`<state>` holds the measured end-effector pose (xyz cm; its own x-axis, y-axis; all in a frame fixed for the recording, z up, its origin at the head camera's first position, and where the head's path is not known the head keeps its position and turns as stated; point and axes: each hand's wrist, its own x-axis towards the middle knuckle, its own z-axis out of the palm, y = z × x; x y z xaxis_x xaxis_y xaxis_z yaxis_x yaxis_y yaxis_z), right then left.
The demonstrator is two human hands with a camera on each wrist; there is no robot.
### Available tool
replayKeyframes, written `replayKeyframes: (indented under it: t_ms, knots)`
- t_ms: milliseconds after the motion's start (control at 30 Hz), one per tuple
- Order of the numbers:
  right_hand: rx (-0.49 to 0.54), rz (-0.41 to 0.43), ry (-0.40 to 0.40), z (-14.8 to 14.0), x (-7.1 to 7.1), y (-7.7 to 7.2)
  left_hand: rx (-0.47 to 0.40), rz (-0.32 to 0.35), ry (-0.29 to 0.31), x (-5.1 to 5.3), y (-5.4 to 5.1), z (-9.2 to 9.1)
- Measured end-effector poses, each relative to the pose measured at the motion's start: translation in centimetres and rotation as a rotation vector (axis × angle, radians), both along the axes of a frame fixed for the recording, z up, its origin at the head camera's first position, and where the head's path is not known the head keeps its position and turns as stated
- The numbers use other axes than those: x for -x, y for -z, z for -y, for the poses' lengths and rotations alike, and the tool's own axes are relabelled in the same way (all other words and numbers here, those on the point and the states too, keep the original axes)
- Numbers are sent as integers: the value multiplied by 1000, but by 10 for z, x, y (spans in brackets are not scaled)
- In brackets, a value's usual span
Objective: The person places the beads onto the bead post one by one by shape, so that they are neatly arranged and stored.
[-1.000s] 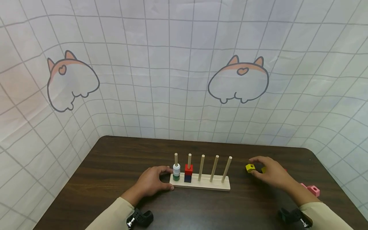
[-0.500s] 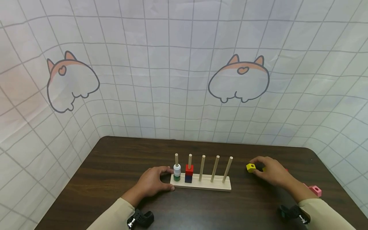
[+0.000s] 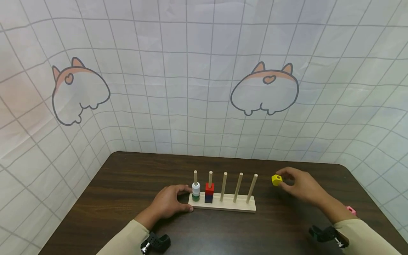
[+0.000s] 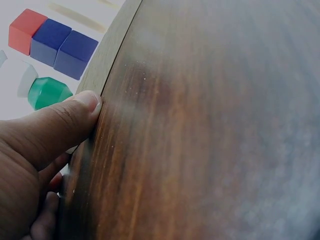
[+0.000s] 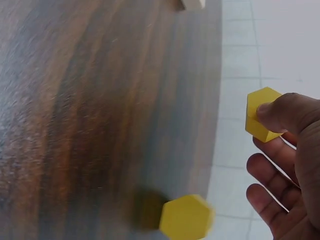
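My left hand (image 3: 169,201) grips the left end of a pale wooden peg board (image 3: 234,204); in the left wrist view its thumb (image 4: 82,107) presses the board's edge. On the first peg, white beads (image 3: 196,187) sit above a green bead (image 4: 48,93). The second peg carries a red block (image 3: 209,188) over dark blue blocks (image 4: 75,54). The other pegs hold nothing. Right of the board, my right hand (image 3: 302,186) pinches a yellow hexagonal block (image 3: 276,180) between thumb and fingers, raised off the table. Another yellow hexagonal block (image 5: 186,218) lies below in the right wrist view.
A pink block (image 3: 351,210) lies on the dark wooden table (image 3: 143,170), partly hidden behind my right forearm. A white gridded cloth (image 3: 178,106) with printed animal figures hangs behind the table and along its sides.
My right hand has lifted the yellow hexagonal block up from the table and slightly left. The left hand and peg board have stayed in place.
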<state>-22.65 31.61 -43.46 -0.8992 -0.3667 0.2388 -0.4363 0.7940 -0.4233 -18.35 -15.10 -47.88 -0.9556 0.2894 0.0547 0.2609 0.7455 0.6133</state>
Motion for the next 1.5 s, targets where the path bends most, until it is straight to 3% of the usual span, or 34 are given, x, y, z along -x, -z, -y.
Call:
replayKeyframes:
  t_ms: [433, 667, 1500]
  knots:
    - [32, -77, -65, 12, -18, -38, 5, 1, -12, -1, -2, -1]
    - [34, -78, -73, 21, -28, -57, 5, -2, -10, 0, -1, -1]
    - [53, -163, -166, 50, -41, -97, 3, 0, -16, 1, 0, -2]
